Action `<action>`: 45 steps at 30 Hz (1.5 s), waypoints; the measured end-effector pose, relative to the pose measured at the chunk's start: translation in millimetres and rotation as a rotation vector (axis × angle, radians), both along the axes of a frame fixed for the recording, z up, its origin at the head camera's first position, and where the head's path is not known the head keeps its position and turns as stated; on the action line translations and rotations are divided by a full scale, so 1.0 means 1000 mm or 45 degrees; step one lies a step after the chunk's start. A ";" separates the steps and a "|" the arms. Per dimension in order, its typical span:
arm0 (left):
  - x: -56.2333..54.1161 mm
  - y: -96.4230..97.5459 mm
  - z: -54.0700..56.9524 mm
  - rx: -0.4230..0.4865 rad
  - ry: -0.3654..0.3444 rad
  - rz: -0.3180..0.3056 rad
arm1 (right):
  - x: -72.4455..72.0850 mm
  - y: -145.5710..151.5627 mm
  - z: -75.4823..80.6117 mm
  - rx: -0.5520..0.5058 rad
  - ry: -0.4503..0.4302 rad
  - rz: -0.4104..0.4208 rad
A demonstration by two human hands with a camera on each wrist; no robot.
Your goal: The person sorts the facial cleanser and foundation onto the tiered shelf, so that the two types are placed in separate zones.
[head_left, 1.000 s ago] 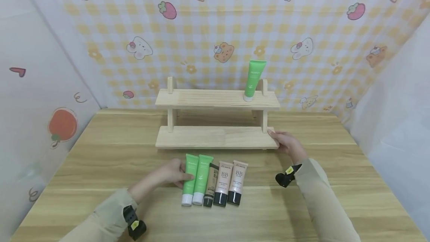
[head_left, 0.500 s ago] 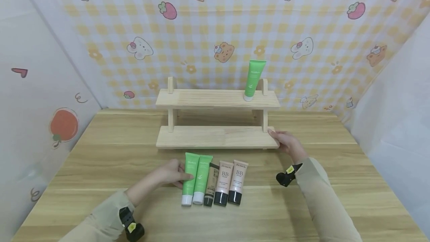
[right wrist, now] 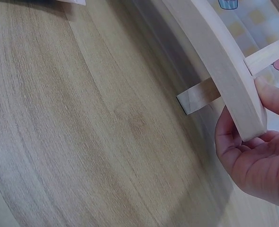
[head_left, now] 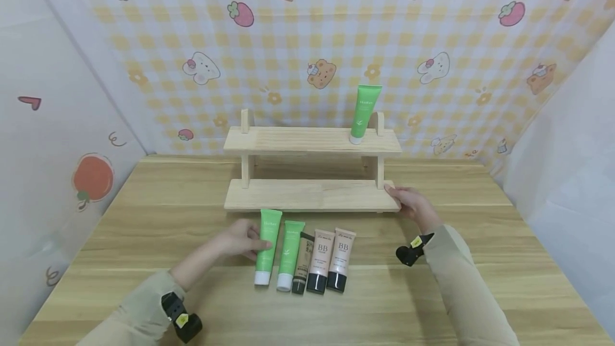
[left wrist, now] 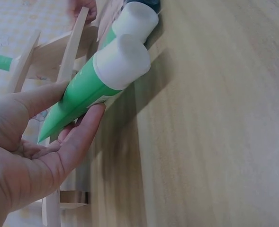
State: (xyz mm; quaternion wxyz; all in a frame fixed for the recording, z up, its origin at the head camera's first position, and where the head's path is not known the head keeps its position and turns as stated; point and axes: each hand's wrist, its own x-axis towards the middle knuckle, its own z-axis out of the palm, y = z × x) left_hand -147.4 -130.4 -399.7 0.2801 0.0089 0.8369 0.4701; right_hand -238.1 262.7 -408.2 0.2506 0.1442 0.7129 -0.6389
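My left hand (head_left: 241, 239) pinches a green squeeze tube (head_left: 268, 239) between thumb and fingers; in the left wrist view the tube's white cap (left wrist: 121, 61) points away from the palm and it is raised off the table. Just right of it lies a second green tube (head_left: 290, 255). At the right end of a two-tier wooden shelf (head_left: 274, 196), my right hand (head_left: 409, 207) grips the lower board, thumb on top and fingers beneath, as the right wrist view shows. Another green tube (head_left: 364, 113) stands cap-down on the upper board, toward the right.
A slim brown-gold tube (head_left: 303, 263) and two pink BB cream tubes (head_left: 321, 260) with black caps lie in the row before the shelf. Behind the wood-grain table (head_left: 447, 186) hangs a yellow checked cloth (head_left: 288, 31); white sheeting (head_left: 43, 148) closes the sides.
The leftmost green tube has come up off the table in my left hand and moved slightly left, opening a gap to the second green tube. The right hand keeps its hold on the shelf.
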 end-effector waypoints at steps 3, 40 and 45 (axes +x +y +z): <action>-0.002 -0.001 0.002 -0.016 0.016 -0.006 | 0.000 0.000 0.000 0.004 -0.001 0.009; -0.024 0.004 0.040 -0.055 0.196 -0.012 | -0.001 0.000 -0.004 0.045 -0.001 0.013; -0.028 0.006 0.047 -0.059 0.251 -0.023 | -0.001 0.000 -0.003 0.028 -0.004 -0.003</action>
